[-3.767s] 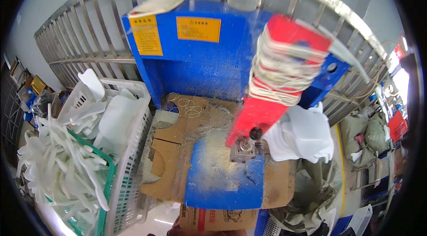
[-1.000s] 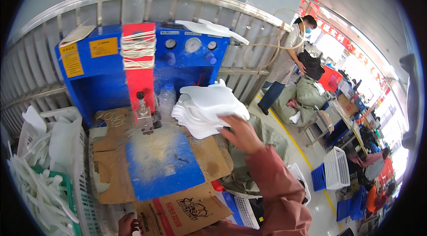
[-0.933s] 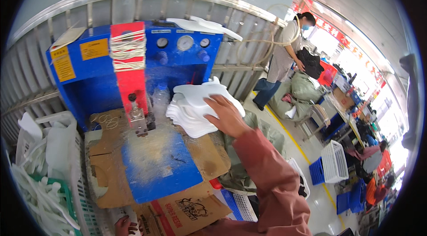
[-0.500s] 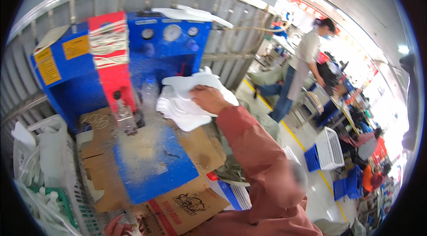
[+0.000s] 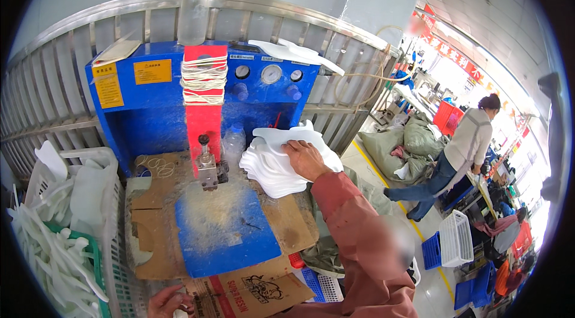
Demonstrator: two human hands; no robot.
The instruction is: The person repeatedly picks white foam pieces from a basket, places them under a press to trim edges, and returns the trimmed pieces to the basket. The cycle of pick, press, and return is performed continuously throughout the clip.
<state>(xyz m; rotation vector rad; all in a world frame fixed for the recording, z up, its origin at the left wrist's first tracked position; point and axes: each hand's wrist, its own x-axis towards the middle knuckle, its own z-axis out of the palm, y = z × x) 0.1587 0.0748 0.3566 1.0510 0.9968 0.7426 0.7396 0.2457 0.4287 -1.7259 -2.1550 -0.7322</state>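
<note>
A stack of thin white flat pieces (image 5: pixel 272 169) with curved, insole-like outlines lies right of the machine's red upright. My right hand (image 5: pixel 306 161) reaches over from the right and rests on the stack. Its fingers are bent and bunched on the top white piece (image 5: pixel 281 137); the thumb is hidden. At the lower edge, beside a printed cardboard flap (image 5: pixel 257 291), my left hand (image 5: pixel 168 302) shows only in part. Its fingers are loosely curled and apart, with no held thing plainly visible. A blue dusty board (image 5: pixel 239 249) lies between the hands, below a metal clamp-like head (image 5: pixel 207 173).
A blue machine (image 5: pixel 162 117) with gauges stands against a metal railing (image 5: pixel 257 9). On the left, a white basket (image 5: pixel 111 210) holds white strips. A clear bottle (image 5: pixel 233 143) stands beside the stack. Rightward are sacks (image 5: pixel 392 150), crates (image 5: pixel 456 240) and another person (image 5: pixel 464 144).
My view has shifted, so the bench sits lower and further right. My right hand remains on the white stack. The other person has moved further right and turned away.
</note>
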